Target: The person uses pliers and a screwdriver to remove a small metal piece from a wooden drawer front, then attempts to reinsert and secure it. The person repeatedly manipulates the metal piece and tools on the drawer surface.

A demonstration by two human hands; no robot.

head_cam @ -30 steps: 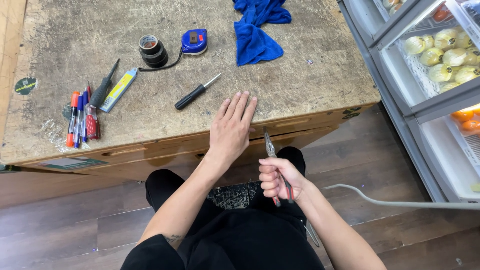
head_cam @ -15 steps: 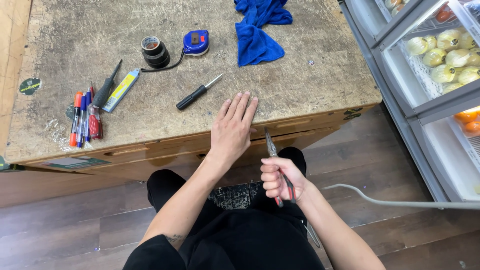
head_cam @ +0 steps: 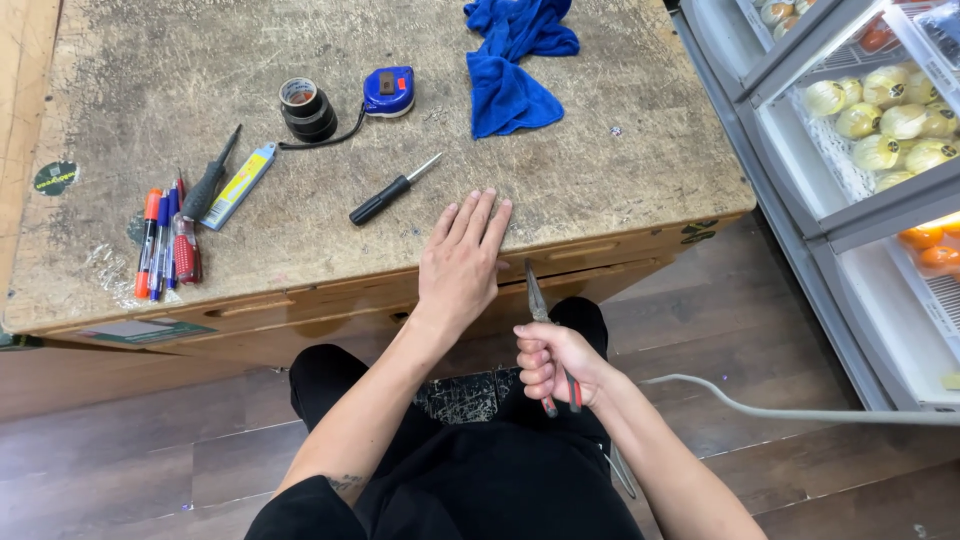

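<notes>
Here the left hand (head_cam: 462,262) lies flat, fingers pressed together and stretched out, at the near edge of the worn wooden worktop (head_cam: 620,170), its wrist hanging past the rim. Around that hand the worktop is bare to the right as far as the corner, and the nearest thing is one black-handled screwdriver (head_cam: 392,191) just up and to its left. Farther left of the hand lie a second dark screwdriver (head_cam: 208,185), one yellow utility knife (head_cam: 238,184) and a cluster of about four pens (head_cam: 163,240) near the left edge. Beyond the hand sit one roll of black tape (head_cam: 306,109), one blue tape measure (head_cam: 388,91) and one crumpled blue cloth (head_cam: 512,66). The right hand (head_cam: 552,364) is below the worktop edge, just down and right of the left hand, fist closed around one pair of red-handled pliers (head_cam: 545,322), whose thin nose points up toward the edge.
</notes>
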